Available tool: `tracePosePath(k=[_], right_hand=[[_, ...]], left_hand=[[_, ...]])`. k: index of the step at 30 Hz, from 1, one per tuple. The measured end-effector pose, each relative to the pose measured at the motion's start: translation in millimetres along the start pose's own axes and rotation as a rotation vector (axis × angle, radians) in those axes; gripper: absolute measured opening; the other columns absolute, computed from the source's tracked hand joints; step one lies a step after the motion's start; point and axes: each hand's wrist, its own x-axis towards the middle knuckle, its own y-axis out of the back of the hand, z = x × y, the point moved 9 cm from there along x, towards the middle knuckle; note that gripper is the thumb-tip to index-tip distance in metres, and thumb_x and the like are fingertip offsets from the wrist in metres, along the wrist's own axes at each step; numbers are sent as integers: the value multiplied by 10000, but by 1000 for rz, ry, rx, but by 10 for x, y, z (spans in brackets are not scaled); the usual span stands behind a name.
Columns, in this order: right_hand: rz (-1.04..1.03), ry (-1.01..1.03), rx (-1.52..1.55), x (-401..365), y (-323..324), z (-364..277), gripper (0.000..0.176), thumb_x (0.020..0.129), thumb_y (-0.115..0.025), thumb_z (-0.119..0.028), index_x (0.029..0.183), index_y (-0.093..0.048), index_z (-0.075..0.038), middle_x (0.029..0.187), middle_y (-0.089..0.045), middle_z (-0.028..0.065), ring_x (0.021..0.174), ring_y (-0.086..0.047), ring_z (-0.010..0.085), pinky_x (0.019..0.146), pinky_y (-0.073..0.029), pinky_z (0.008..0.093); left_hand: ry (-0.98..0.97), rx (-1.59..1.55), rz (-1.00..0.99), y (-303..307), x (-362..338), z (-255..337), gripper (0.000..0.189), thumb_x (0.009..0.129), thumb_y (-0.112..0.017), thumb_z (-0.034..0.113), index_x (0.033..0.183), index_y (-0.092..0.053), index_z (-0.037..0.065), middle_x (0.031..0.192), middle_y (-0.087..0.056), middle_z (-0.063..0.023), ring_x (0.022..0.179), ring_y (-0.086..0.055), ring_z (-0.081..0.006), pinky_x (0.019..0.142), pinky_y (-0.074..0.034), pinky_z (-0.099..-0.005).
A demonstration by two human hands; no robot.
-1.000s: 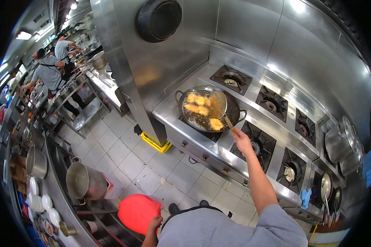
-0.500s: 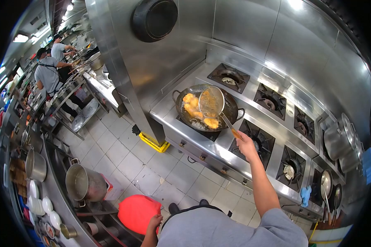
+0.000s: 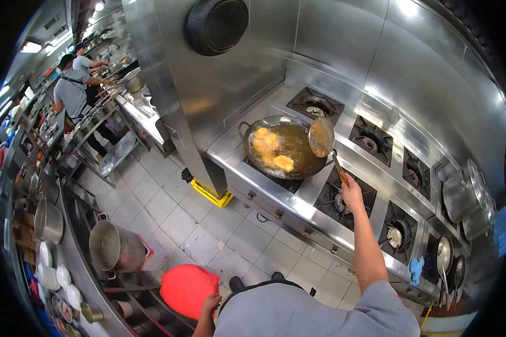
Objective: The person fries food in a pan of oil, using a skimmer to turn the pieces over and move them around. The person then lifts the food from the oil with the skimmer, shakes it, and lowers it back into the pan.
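Observation:
My right hand [image 3: 352,194] is wrapped round the wooden handle of a wire skimmer [image 3: 321,137]. The skimmer is tilted over the right rim of a large two-handled wok [image 3: 303,175]. Golden fried pieces [image 3: 266,140] lie in the bubbling oil on the wok's left side, with another piece [image 3: 284,163] near its front. Low beside my body, my left hand [image 3: 211,303] has its fingers curled at the edge of a round red item [image 3: 189,286]; whether it grips that edge is hard to see.
Bare burners [image 3: 371,141] lie right of the wok. A steel partition [image 3: 177,84] with a hanging black pan [image 3: 217,27] stands at its left. A tall pot [image 3: 116,247] is at lower left, a blue cloth [image 3: 416,269] hangs at right. Two people [image 3: 73,92] work far left.
The skimmer has moved right, from over the middle of the wok to its right rim, and turned more edge-on. My right hand has shifted right with it. The left hand has stayed put.

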Motion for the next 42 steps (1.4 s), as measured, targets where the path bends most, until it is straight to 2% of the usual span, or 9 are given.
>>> tracePosePath(k=[3,5,9,14,16,27,32,35,42], right_hand=[[30,104,-115,36,-61,48,453,863,-505,-101,1300,-450,5,1128,-606,206,1020,-601,300,868,-453,345],[-106,-54,150,11,-271,184,478,853,-491,-60,1324,-437,0,822,-566,44,695,-512,117,651,-428,251],[-182,-136,311,-108,-497,30,500,827,-475,-51,1326,-456,-61,702,-480,-8,524,-407,68,455,-319,223],[-199,-121,348,-128,-751,-140,439,840,-478,-66,1279,-495,-77,688,-477,-14,505,-393,64,431,-301,223],[-256,-134,357,-156,-833,-229,477,842,-503,-45,1308,-438,32,834,-569,39,683,-484,117,632,-416,263],[-239,-42,291,-120,-951,-381,465,850,-527,-74,1305,-461,-6,820,-606,83,669,-530,136,657,-445,275],[-188,136,83,-171,-775,-585,455,857,-520,-101,1298,-458,-2,899,-640,144,725,-590,185,714,-470,301],[-168,211,118,-165,-741,-597,458,859,-518,-98,1304,-455,-7,899,-637,111,711,-579,170,710,-469,293],[-319,-153,468,-339,-608,-636,481,875,-512,-90,1348,-431,-61,760,-536,5,568,-461,81,512,-397,230]], left_hand=[[-4,6,-24,-22,1,4,389,854,-595,303,1135,-574,34,820,-614,-48,599,-560,-148,479,-437,-285],[4,-8,-10,-32,38,-27,389,854,-595,305,1134,-576,35,827,-617,-49,603,-563,-149,480,-438,-282],[39,-6,8,-19,46,-24,385,854,-594,306,1133,-579,40,830,-621,-52,602,-567,-145,479,-439,-272],[22,28,14,-35,-89,153,321,875,-580,261,1086,-591,21,791,-604,-43,627,-558,-133,526,-445,-262],[29,20,33,-29,-135,210,263,896,-565,216,1040,-603,-2,761,-588,-31,656,-548,-121,576,-452,-254],[36,-35,34,-38,-203,163,250,891,-570,194,1036,-599,-8,756,-580,-20,656,-534,-117,603,-450,-261],[37,-10,34,-31,-204,178,246,892,-568,197,1029,-600,-5,755,-577,-19,661,-530,-119,605,-447,-260],[28,-7,23,-34,-147,198,244,893,-565,203,1026,-601,1,748,-574,-18,649,-526,-118,588,-440,-256],[-21,47,9,-15,-64,258,237,900,-538,215,1020,-607,22,708,-565,1,549,-494,-85,472,-390,-232]])
